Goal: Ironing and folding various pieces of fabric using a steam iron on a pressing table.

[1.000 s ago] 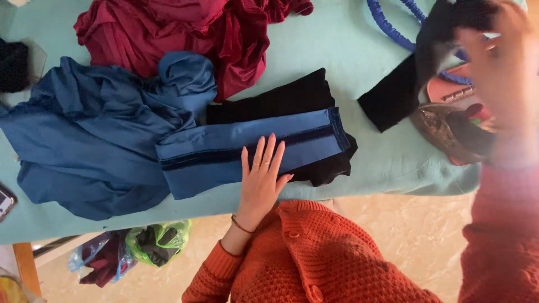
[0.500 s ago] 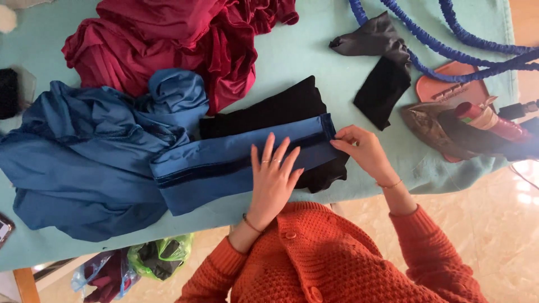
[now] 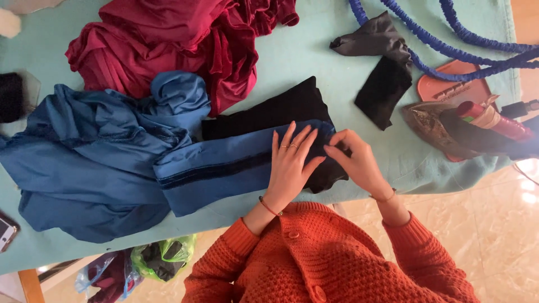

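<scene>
Bare counter [image 3: 314,53] lies open at 12 o'clock of the two hands, a clear lane between the crimson cloth heap [image 3: 168,50] and the small black cloth piece [image 3: 384,95]. At 9 o'clock the crumpled blue garment [image 3: 95,157] fills the counter. At 3 o'clock an iron [image 3: 449,132] blocks the way, with blue cords [image 3: 449,47] looping behind it at 1 o'clock. A thin free strip runs between the black piece and the iron.

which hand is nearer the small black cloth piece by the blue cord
Right. The right hand pinches the blue fabric's end just below-left of the black cloth piece; the left hand lies flat farther left.
</scene>
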